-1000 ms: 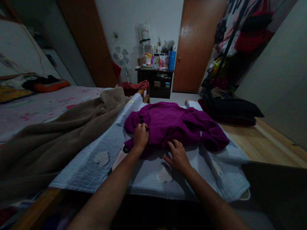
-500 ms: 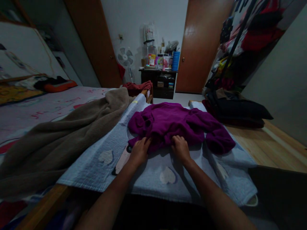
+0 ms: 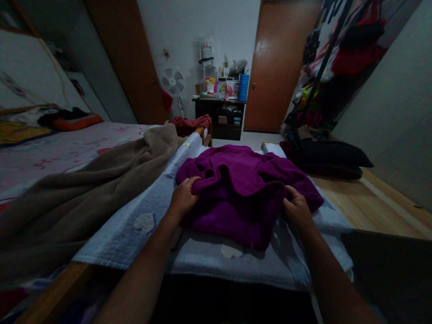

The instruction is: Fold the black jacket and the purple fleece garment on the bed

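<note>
A purple long-sleeved top (image 3: 232,198) is spread on a light blue quilted cover (image 3: 135,243) with pale heart shapes. My left hand (image 3: 184,195) pinches its near left edge, and my right hand (image 3: 297,204) grips the near right edge. Between my hands the hem is lifted and sags in waves, with the lower layer of cloth lying nearer to me. The collar end points away from me. One sleeve is bunched at the left; the other lies beyond my right hand, partly hidden by it.
A brown fleece blanket (image 3: 101,193) covers part of the bed (image 3: 81,144) at left. On the right, folded dark clothes (image 3: 330,153) are stacked on a wooden surface (image 3: 340,198). Farther back stand a white fan (image 3: 173,82) and a dark cabinet (image 3: 202,114).
My hands have moved apart, out to the sides of the top. The near hem has been raised and opened wide, and the lower layer now reaches closer to me.
</note>
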`<state>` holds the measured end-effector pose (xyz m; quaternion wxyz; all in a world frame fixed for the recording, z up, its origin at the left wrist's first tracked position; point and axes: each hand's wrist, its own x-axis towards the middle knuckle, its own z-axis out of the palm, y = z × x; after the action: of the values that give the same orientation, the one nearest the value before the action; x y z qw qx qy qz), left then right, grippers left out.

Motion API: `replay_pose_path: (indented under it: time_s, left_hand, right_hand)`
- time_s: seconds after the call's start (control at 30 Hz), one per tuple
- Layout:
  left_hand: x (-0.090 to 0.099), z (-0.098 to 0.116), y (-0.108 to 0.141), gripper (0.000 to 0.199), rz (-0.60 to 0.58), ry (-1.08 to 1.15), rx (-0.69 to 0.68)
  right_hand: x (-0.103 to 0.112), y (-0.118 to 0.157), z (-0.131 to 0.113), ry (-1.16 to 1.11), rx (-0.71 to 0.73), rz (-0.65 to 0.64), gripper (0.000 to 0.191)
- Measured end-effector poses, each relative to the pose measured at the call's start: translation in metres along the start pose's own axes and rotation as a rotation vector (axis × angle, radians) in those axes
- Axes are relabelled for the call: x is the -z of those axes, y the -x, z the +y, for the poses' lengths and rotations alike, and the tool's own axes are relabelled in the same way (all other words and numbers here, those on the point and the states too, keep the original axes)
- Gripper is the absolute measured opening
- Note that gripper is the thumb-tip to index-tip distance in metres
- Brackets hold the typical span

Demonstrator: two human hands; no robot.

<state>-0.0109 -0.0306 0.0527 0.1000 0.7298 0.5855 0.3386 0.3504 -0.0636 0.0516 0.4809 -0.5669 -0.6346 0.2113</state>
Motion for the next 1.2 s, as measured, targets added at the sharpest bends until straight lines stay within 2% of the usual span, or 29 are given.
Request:
replay_pose_path:
  time_s: [0.07, 0.17, 0.2, 0.27, 0.33, 0.4, 0.47, 0.6, 0.67, 0.77, 0.93, 1.0, 1.1, 1.2]
  left_hand:
    - [-0.014, -0.002, 0.009, 0.052, -0.119, -0.057, -0.03]
    - [-0.031, 0.001, 0.025, 0.057, -0.282, -0.127, -0.095]
    - [-0.034, 0.003, 0.03, 0.057, -0.32, -0.152, -0.115]
    - [-0.037, 0.006, 0.039, 0.053, -0.358, -0.222, -0.141]
    - [-0.036, 0.009, 0.046, 0.042, -0.343, -0.319, -0.134]
    - [-0.035, 0.01, 0.054, 0.039, -0.291, -0.399, -0.123]
    - [-0.033, 0.008, 0.062, 0.048, -0.227, -0.423, -0.12]
    - [-0.03, -0.001, 0.073, 0.079, -0.146, -0.424, -0.057]
    - [-0.027, -0.007, 0.074, 0.087, -0.146, -0.448, 0.011]
    - [-0.023, -0.015, 0.072, 0.086, -0.194, -0.481, 0.098]
    - [-0.012, -0.026, 0.068, 0.074, -0.18, -0.454, 0.07]
    - [-0.005, -0.029, 0.064, 0.073, -0.161, -0.381, 0.07]
    - [0.002, -0.028, 0.059, 0.071, -0.151, -0.292, 0.069]
    - [0.003, -0.022, 0.058, 0.067, -0.256, -0.259, 0.021]
  right_hand:
    - [0.002, 0.005, 0.012, 0.138, 0.049, -0.069, 0.02]
    - [-0.006, 0.013, 0.027, 0.344, 0.085, -0.284, 0.019]
    - [-0.01, 0.016, 0.031, 0.4, 0.094, -0.321, 0.024]
    - [-0.015, 0.024, 0.035, 0.48, 0.122, -0.308, 0.039]
    - [-0.015, 0.035, 0.032, 0.51, 0.164, -0.225, 0.047]
    - [-0.012, 0.048, 0.024, 0.509, 0.211, -0.154, 0.043]
    - [-0.009, 0.063, 0.013, 0.508, 0.252, -0.124, 0.044]
    - [-0.011, 0.08, -0.006, 0.561, 0.285, -0.131, 0.065]
    - [-0.014, 0.08, -0.007, 0.605, 0.264, -0.169, 0.059]
    - [-0.011, 0.074, 0.0, 0.649, 0.201, -0.263, 0.044]
    - [0.025, 0.067, 0.015, 0.763, 0.118, -0.202, 0.03]
    - [0.041, 0.069, 0.015, 0.861, 0.065, -0.265, 0.031]
    - [0.053, 0.074, 0.008, 0.991, -0.038, -0.466, 0.032]
    - [0.051, 0.075, -0.005, 1.05, -0.064, -0.568, 0.027]
